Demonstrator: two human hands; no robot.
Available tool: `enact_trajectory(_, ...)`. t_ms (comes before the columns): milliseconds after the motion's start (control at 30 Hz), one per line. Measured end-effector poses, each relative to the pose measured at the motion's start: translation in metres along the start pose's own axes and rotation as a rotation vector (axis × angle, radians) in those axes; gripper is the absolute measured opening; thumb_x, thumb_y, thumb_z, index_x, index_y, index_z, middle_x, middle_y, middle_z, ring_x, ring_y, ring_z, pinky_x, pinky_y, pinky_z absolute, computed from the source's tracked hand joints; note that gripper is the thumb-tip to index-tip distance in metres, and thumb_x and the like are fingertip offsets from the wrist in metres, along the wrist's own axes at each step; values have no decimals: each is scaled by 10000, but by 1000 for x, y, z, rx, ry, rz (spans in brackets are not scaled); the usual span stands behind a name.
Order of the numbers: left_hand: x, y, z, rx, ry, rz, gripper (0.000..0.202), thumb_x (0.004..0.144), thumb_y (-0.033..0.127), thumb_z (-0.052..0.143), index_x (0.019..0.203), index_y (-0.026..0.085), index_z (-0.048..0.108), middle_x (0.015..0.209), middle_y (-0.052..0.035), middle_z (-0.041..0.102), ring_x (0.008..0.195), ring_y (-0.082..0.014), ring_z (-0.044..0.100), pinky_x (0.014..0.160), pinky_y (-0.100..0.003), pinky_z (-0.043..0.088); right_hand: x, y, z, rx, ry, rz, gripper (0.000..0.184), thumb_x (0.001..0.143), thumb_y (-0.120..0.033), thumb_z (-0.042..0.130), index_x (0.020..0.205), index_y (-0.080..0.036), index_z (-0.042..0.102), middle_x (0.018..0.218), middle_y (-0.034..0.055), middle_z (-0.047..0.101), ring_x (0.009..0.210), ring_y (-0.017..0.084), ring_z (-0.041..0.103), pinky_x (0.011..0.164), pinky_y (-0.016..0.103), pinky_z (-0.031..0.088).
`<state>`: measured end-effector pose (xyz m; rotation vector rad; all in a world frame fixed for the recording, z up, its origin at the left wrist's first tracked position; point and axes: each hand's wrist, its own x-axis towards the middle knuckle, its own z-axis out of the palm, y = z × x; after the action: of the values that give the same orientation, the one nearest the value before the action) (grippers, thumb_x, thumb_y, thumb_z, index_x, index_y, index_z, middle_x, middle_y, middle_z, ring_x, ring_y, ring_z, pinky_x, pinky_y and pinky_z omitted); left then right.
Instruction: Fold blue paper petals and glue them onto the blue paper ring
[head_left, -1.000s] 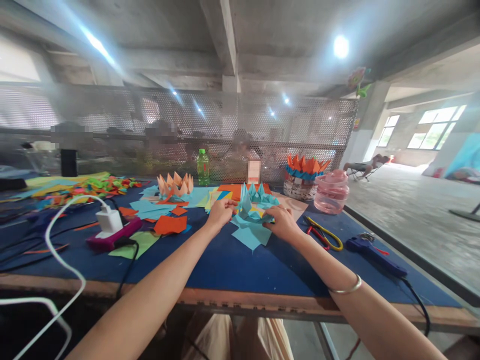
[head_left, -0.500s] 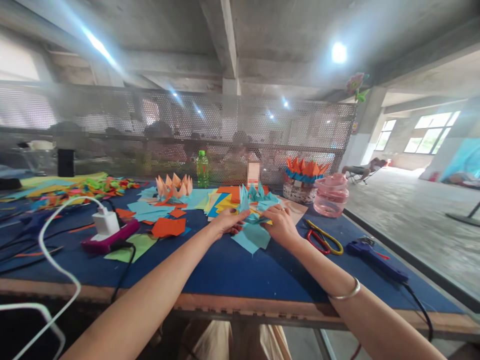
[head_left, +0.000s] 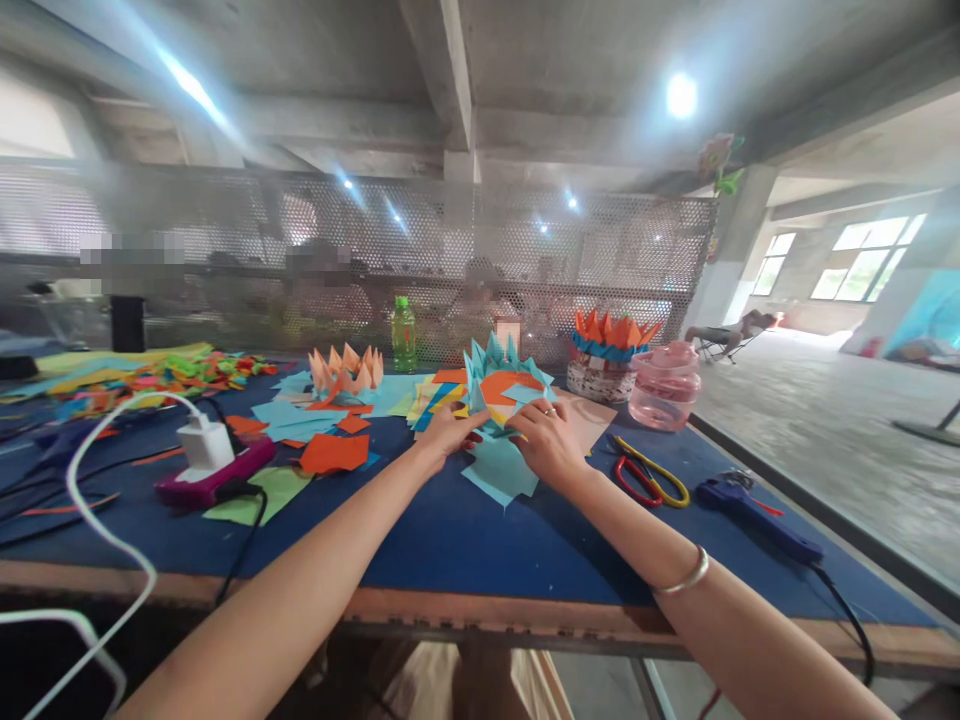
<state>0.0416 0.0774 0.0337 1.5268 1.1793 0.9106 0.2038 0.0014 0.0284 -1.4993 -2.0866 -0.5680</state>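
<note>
Teal folded-paper lotus: spiky petals, an orange sheet showing inside, held up and tilted between the two hands, with teal paper flaps hanging below it toward the person's body.

Left hand: partly closed, fingers reaching forward and pinching the lotus at its left side.

Right hand: partly closed, fingers curled over the lotus's right side and holding it. One finger bears a ring; a thin silver bangle circles the forearm.

Beyond the hands: a green plastic bottle and a peach paper lotus stand ahead of the left hand, among loose teal and yellow paper sheets.

Left of the left hand: a torn orange paper sheet, then a magenta power strip carrying a white plug charger.

Right of the right hand: an orange-and-blue paper lotus on a patterned round base, a pink translucent plastic jar, red-and-yellow-handled scissors and a blue glue gun.

Under everything: a dark blue table covering.
</note>
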Motion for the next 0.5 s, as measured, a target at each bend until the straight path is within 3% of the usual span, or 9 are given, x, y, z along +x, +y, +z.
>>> enact_trajectory(133, 4, -4, -2, 180, 25, 94, 577, 827, 352, 614, 1274, 116, 337, 910, -82, 660, 718, -166, 655, 583, -256, 489, 5, 14, 7, -19, -9, 98, 196, 831, -204, 629, 1025, -220, 646, 1046, 71, 664, 1091, 259, 478, 878, 371, 297)
enact_trajectory(233, 2, -9, -3, 381, 43, 179, 591, 728, 319, 699, 1205, 99, 428, 907, -103, 654, 856, -238, 640, 714, -323, 483, 5, 24, 12, -26, -45, 178, 207, 829, -247, 632, 1032, -215, 654, 1026, 78, 673, 1068, 271, 510, 857, 370, 334)
enact_trajectory(400, -12, -10, 2, 630, -89, 317, 769, 504, 435, 821, 1137, 110, 530, 982, -119, 641, 920, -283, 617, 785, -345, 459, 2, 33, 17, -5, -124, 239, 269, 805, -330, 665, 1047, -211, 663, 997, 72, 691, 1021, 252, 558, 832, 327, 383)
enact_trajectory(500, -16, -9, 5, 721, -164, 368, 795, 500, 464, 813, 1163, 117, 544, 985, -105, 651, 895, -279, 625, 751, -334, 463, 2, 35, 17, -3, -148, 262, 292, 812, -347, 655, 1069, -210, 652, 1030, 79, 689, 1045, 250, 557, 853, 323, 389)
